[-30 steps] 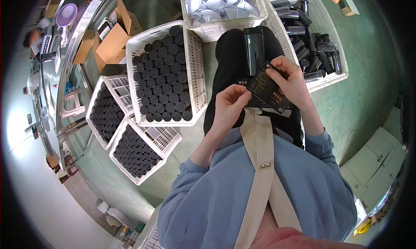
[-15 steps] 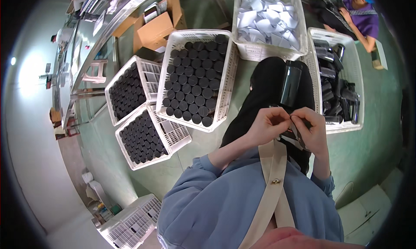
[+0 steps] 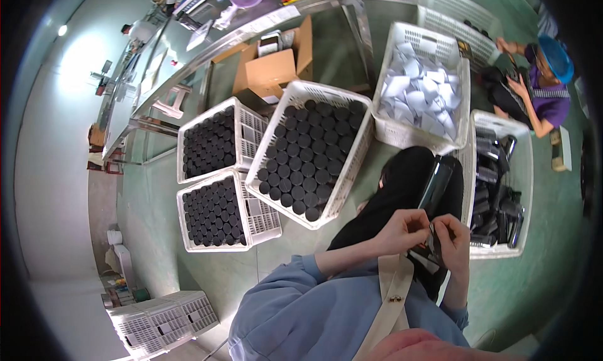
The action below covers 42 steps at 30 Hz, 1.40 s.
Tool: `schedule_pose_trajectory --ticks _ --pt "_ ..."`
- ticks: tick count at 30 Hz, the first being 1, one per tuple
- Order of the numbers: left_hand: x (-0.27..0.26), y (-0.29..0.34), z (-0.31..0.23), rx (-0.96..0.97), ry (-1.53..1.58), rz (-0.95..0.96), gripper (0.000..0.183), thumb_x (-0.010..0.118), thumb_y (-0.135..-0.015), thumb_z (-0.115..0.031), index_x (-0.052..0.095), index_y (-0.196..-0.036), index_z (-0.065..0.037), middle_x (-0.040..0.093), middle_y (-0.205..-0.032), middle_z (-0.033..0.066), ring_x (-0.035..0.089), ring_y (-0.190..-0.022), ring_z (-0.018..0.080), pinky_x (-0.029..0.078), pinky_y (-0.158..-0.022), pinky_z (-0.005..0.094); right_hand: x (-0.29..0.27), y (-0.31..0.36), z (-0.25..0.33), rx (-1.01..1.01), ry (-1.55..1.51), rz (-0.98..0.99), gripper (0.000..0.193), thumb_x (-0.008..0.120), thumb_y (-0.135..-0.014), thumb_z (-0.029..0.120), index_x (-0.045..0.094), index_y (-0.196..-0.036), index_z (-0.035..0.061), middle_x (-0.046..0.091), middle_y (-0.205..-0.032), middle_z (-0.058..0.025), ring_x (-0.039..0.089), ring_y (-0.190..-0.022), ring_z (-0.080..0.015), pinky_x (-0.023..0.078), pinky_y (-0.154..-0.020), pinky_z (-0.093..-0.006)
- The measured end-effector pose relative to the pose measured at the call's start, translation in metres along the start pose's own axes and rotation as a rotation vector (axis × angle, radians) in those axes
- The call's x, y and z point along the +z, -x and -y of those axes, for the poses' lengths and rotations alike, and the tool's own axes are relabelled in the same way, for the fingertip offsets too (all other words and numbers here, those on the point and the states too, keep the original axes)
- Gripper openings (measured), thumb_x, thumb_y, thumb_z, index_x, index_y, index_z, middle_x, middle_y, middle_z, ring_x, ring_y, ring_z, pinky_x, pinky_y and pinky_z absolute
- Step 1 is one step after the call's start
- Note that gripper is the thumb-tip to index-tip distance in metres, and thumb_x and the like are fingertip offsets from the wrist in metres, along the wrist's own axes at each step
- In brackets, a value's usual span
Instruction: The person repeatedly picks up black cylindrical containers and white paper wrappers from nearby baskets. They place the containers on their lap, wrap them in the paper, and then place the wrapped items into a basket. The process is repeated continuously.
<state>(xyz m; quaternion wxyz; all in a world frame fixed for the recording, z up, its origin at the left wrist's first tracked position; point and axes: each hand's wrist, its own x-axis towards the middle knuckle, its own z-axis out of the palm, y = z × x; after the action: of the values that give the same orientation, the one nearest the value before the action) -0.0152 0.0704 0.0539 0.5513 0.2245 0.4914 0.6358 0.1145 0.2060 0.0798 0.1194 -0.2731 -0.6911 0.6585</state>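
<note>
A glossy black cylinder [image 3: 438,184] rests on my lap, tilted, its lower end just beyond my fingers. My left hand [image 3: 405,230] and my right hand [image 3: 452,243] meet over the lap, thumbs and forefingers pinched close together. A thin dark strip-like piece [image 3: 431,240] shows between the fingertips; it is too small and too covered to name. Further dark glossy material sits under my right hand, mostly hidden by it.
On the left stand white crates of upright black cylinders [image 3: 308,153]. Ahead is a crate of loose white pieces [image 3: 419,87]; at right, a crate of glossy black cylinders [image 3: 496,197]. Beyond it, a person in a blue hat [image 3: 556,58] handles something dark. A metal-framed table [image 3: 251,31] stands behind an open carton [image 3: 270,65].
The view has shifted, so crates and lap sit lower in the picture and more of the other person shows. My hands stay pinched together, with the right hand's fingers slightly changed.
</note>
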Motion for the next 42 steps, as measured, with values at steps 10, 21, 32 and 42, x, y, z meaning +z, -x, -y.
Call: schedule_pose_trajectory --ticks 10,21,32,42 --pt "-0.018 -0.020 0.007 0.294 0.240 -0.060 0.009 0.061 -0.082 0.002 0.054 -0.082 -0.003 0.057 -0.080 -0.0008 0.055 -0.075 0.0053 0.043 -0.066 0.0214 -0.028 -0.015 -0.050 0.075 -0.880 -0.309 0.022 0.058 -0.101 0.023 0.063 -0.112 0.0045 0.067 -0.112 -0.0084 0.065 -0.102 -0.0173 0.051 -0.093 -0.0329" --pt "-0.132 -0.270 -0.092 0.413 0.090 -0.542 0.012 0.063 -0.084 -0.015 0.063 -0.077 -0.006 0.065 -0.072 0.0049 0.060 -0.064 0.0127 0.047 -0.060 0.0259 -0.170 0.012 -0.096 -0.186 -0.813 -0.842 0.027 0.060 -0.100 0.026 0.064 -0.115 0.0042 0.068 -0.107 -0.0063 0.062 -0.103 -0.0151 0.050 -0.092 -0.0310" --pt "0.012 -0.127 -0.038 0.038 -0.266 -0.030 0.035 0.068 -0.093 -0.030 0.070 -0.100 0.005 0.066 -0.086 -0.0002 0.056 -0.080 0.0063 0.046 -0.066 0.0258 -0.053 -0.012 -0.011 -0.616 0.695 -0.785 0.013 0.073 -0.084 0.001 0.064 -0.092 0.0039 0.069 -0.100 -0.0113 0.068 -0.091 -0.0251 0.054 -0.080 -0.0346" --pt "-0.013 -0.063 -0.019 0.084 0.194 -0.328 0.015 0.063 -0.097 -0.014 0.067 -0.108 -0.004 0.071 -0.103 0.0045 0.068 -0.091 0.0109 0.054 -0.079 0.0269 -0.010 -0.016 0.026 -0.545 0.546 -0.308 0.048 0.083 -0.067 0.005 0.064 -0.112 0.0041 0.061 -0.123 -0.0146 0.058 -0.118 -0.0325 0.048 -0.099 -0.0429"
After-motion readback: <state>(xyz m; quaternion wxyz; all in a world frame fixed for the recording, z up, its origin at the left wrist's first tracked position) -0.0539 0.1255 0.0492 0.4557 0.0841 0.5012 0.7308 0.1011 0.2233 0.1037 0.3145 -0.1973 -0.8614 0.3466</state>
